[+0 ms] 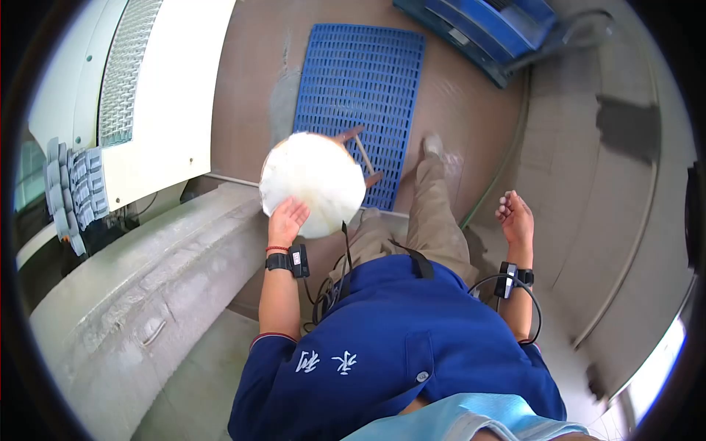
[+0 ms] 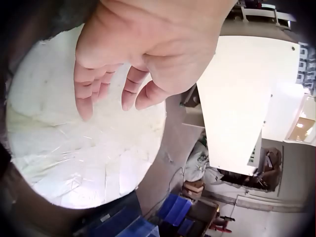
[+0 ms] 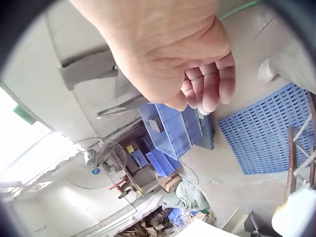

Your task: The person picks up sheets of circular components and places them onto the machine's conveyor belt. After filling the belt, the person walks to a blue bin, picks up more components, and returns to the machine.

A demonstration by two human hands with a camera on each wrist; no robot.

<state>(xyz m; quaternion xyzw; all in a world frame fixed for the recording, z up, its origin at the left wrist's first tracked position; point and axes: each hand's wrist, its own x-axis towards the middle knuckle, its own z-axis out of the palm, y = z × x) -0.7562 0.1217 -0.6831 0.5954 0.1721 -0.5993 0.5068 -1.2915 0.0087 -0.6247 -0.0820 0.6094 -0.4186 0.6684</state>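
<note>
A round stool seat (image 1: 312, 180) covered in white stands in front of the person, its brown wooden legs (image 1: 373, 178) showing at one side. Over the seat's near edge is my left hand (image 1: 289, 218), fingers loosely extended and nothing gripped. In the left wrist view those fingers (image 2: 85, 106) hang above the creased, tape-like white cover (image 2: 74, 163). Away to the right, my right hand (image 1: 516, 218) is held in the air with its fingers loosely curled, and nothing shows in it. The right wrist view also shows this hand (image 3: 173, 59) without any object.
A blue slatted plastic mat (image 1: 360, 81) lies on the floor beyond the stool. Left stands a large cream machine (image 1: 173, 88), with a dusty ledge (image 1: 154, 301) below it. A blue bin (image 1: 485, 29) on a cart is at the far right, near the wall (image 1: 581, 184).
</note>
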